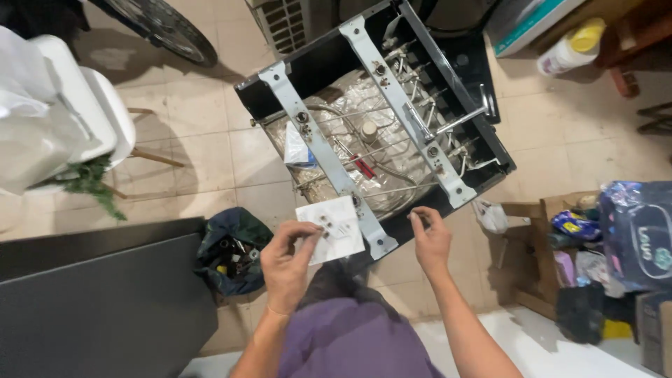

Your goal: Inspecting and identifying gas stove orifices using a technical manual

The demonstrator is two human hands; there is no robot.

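An opened stove (392, 119) lies on the tiled floor (203, 140), its pipes and two pale metal bars (329, 154) bare over crinkled foil. Left of it sits an open tool bag (231, 248). At the stove's near edge, the left hand (285, 257) pinches a white paper square (330, 227) carrying small screws. The right hand (432, 238) has fingertips pressed together on something too small to make out.
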